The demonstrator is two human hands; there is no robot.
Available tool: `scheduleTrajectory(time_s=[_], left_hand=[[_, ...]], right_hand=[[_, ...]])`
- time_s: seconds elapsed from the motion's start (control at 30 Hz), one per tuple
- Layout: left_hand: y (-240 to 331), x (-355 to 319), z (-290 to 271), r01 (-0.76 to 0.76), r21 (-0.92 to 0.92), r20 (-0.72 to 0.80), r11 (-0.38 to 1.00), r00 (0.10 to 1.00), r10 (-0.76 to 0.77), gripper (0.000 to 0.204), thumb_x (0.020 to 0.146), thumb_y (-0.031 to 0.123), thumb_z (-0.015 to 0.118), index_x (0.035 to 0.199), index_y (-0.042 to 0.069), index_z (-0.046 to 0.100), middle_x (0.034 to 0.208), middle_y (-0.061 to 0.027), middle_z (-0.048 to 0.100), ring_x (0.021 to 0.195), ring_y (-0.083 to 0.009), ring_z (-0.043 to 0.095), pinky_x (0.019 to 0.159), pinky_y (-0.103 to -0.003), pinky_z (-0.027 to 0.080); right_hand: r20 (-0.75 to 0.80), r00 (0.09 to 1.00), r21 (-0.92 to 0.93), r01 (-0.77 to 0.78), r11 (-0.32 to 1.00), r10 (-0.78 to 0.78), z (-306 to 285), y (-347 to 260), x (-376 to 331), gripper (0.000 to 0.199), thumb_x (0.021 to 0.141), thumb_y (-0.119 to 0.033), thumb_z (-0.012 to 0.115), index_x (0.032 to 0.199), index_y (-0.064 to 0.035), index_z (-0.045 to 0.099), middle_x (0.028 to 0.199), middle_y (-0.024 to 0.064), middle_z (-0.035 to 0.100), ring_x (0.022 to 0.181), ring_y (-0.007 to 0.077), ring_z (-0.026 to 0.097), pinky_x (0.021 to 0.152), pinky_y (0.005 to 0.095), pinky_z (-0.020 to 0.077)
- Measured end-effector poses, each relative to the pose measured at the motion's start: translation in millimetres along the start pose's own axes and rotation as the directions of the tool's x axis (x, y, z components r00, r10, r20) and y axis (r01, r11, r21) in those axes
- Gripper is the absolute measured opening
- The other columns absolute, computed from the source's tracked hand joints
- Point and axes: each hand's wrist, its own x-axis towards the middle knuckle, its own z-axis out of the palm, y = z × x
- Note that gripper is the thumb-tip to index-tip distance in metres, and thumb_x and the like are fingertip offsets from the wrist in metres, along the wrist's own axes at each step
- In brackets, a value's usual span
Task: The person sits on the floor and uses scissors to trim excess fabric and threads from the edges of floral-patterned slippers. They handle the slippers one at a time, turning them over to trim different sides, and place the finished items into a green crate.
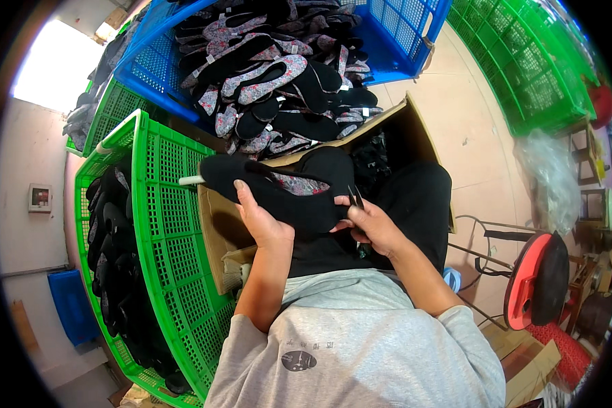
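A black cloth slipper [296, 206] with a floral lining lies across my lap, its toe pointing left. My left hand [266, 224] supports it from below, thumb pressed along its side near the toe. At the heel end, my right hand [377, 230] is closed around small dark thread snips [355, 197], their narrow blades pointing up past the fingers. Those fingers also touch the slipper's heel edge. Whether the blades meet any thread is too small to make out.
An open cardboard box [425, 132] sits around my knees. Beyond it, a blue crate [398, 41] overflows with floral-lined slippers [268, 75]. At left stands a green crate [177, 224] of black slippers [115, 251]. A red-and-black round stool [527, 279] is at right.
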Motion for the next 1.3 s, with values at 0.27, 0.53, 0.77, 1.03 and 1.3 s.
scheduleTrajectory(time_s=[0.27, 0.53, 0.77, 1.03, 1.3], left_hand=[[-18, 21, -24, 0.416, -0.040, -0.158, 0.909, 0.895, -0.416, 0.063, 0.094, 0.063, 0.052, 0.134, 0.014, 0.054, 0.133, -0.0077, 0.059, 0.120, -0.0298, 0.057, 0.106, -0.048, 0.043], [-20, 23, -23, 0.449, -0.053, -0.180, 0.892, 0.874, -0.451, 0.062, 0.094, 0.062, 0.053, 0.132, 0.014, 0.055, 0.129, -0.0081, 0.061, 0.116, -0.0292, 0.059, 0.105, -0.047, 0.044], [-28, -2, 0, 0.000, 0.143, -0.195, 0.990, 0.980, 0.028, 0.067, 0.094, 0.053, 0.060, 0.144, 0.011, 0.043, 0.140, -0.0086, 0.051, 0.124, -0.0260, 0.053, 0.104, -0.044, 0.045], [-47, -36, 1, -0.369, 0.297, 0.130, 0.881, 0.929, 0.346, 0.061, 0.100, 0.031, 0.058, 0.149, 0.004, 0.031, 0.148, -0.0076, 0.042, 0.131, -0.0203, 0.044, 0.111, -0.035, 0.036], [5, -19, 6, -0.052, 0.031, 0.245, 0.998, 0.969, 0.043, 0.044, 0.103, 0.037, 0.052, 0.136, 0.010, 0.049, 0.124, -0.0013, 0.059, 0.108, -0.0120, 0.058, 0.091, -0.028, 0.048]], right_hand=[[-0.127, 0.989, -0.048, 0.072, 0.996, -0.078, 19, 15, 2, 0.061, 0.084, -0.017, 0.080, 0.136, -0.0076, 0.050, 0.082, -0.0013, 0.065, 0.060, 0.0019, 0.048, 0.050, 0.0180, 0.0318], [-0.173, 0.981, -0.025, 0.084, 0.996, -0.087, 16, 22, 8, 0.054, 0.089, -0.019, 0.075, 0.137, -0.0089, 0.050, 0.085, 0.0002, 0.063, 0.071, 0.0056, 0.059, 0.047, 0.0185, 0.0321], [-0.254, 0.967, 0.153, 0.061, 0.986, -0.020, 18, 23, 9, 0.044, 0.104, -0.040, 0.048, 0.137, -0.0098, 0.047, 0.093, 0.0046, 0.062, 0.079, 0.0118, 0.066, 0.043, 0.0198, 0.0292], [-0.320, 0.947, 0.315, 0.124, 0.941, -0.017, 12, 25, 21, 0.033, 0.107, -0.039, 0.039, 0.107, -0.0090, 0.053, 0.082, 0.0040, 0.058, 0.050, 0.0118, 0.044, 0.039, 0.0235, 0.0281], [-0.554, 0.765, -0.083, 0.342, 0.936, -0.329, -29, 5, 18, 0.028, 0.100, -0.037, 0.056, 0.116, -0.0140, 0.056, 0.082, -0.0048, 0.061, 0.059, 0.0027, 0.056, 0.041, 0.0177, 0.0369]])
